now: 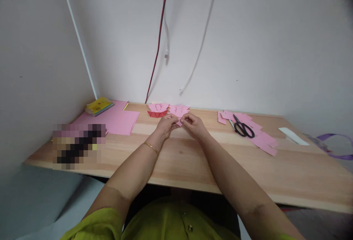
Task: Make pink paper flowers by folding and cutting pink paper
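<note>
Between my two hands, above the middle of the wooden table (182,151), is a small pink paper piece (179,122). My left hand (167,125) pinches its left side, and my right hand (192,123) pinches its right side, with the fingertips close together. Much of the piece is covered by the fingers. Just behind my hands, folded pink paper pieces (178,110) lie near the wall. A red folded paper piece (157,114) is beside them, to the left of my left hand.
Black-handled scissors (244,129) rest among pink paper pieces (263,140) on the right, with a white strip (293,136) farther right. At the left are pink sheets (121,122) and a yellow packet (99,105). Cables (160,37) hang along the wall.
</note>
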The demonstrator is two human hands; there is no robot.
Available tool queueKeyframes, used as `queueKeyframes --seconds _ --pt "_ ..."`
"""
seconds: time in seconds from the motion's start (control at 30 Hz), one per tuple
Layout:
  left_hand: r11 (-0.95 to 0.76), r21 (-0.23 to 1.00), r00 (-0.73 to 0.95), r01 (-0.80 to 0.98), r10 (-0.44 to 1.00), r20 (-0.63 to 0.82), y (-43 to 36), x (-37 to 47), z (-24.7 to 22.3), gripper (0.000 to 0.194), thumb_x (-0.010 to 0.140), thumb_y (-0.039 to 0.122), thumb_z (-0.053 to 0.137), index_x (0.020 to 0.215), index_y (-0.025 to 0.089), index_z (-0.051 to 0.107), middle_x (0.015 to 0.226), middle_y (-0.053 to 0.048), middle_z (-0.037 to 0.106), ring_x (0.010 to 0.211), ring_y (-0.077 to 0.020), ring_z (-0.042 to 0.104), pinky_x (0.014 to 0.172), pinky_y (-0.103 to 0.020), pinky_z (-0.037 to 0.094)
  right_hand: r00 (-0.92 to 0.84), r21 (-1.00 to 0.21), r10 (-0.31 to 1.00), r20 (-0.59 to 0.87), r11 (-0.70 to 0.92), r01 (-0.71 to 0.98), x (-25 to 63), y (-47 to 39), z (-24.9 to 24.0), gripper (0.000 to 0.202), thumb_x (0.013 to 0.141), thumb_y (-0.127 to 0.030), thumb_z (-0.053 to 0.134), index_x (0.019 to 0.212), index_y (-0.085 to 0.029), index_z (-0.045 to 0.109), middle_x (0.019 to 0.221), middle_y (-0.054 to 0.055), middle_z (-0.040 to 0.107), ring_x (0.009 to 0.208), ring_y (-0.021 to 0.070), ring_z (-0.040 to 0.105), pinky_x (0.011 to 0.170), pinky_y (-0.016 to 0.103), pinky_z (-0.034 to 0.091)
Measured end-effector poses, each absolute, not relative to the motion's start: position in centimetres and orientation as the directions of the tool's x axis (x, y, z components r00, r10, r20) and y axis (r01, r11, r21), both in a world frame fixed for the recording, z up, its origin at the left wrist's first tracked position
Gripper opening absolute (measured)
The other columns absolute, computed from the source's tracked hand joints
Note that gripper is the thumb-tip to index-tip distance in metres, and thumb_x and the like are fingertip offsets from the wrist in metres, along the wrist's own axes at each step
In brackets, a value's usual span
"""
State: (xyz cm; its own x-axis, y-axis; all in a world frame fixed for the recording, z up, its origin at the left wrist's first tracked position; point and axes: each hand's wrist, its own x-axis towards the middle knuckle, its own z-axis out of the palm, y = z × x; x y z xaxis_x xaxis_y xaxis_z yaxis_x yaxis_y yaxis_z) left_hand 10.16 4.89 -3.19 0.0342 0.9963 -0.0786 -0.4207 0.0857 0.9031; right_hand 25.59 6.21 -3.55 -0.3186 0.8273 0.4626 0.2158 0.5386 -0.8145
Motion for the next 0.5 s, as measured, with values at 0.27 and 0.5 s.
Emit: queueKeyframes --seconds 0.27,0.5 --pt "0.143 0.913 0.079 -0.382 0.989 -0.122 4.96 9.79 -2.83 0.016 0.059 0.022 0.072 0.064 0.013 0.059 0.068 -0.003 0.062 0.068 -0.0142 0.060 0.071 -0.033 0.052 -0.330 -0.785 0.813 0.479 0.565 0.254 25.83 6.16 -3.10 0.016 0.081 -0.034 0.058 0.081 -0.018 0.060 0.075 0.002 0.062 0.069 0.0141 0.056 0.065 0.025 0.042" --pt "0.095 0.953 0.056 -0.286 0.995 -0.083 5.26 9.55 -3.32 0.017 0.060 0.022 0.074 0.062 0.013 0.059 0.066 -0.003 0.062 0.066 -0.0130 0.060 0.067 -0.028 0.049 -0.339 -0.782 0.811 0.476 0.567 0.259 25.81 6.17 -3.21 0.015 0.081 -0.032 0.058 0.081 -0.018 0.061 0.078 0.002 0.063 0.072 0.0144 0.057 0.067 0.025 0.042"
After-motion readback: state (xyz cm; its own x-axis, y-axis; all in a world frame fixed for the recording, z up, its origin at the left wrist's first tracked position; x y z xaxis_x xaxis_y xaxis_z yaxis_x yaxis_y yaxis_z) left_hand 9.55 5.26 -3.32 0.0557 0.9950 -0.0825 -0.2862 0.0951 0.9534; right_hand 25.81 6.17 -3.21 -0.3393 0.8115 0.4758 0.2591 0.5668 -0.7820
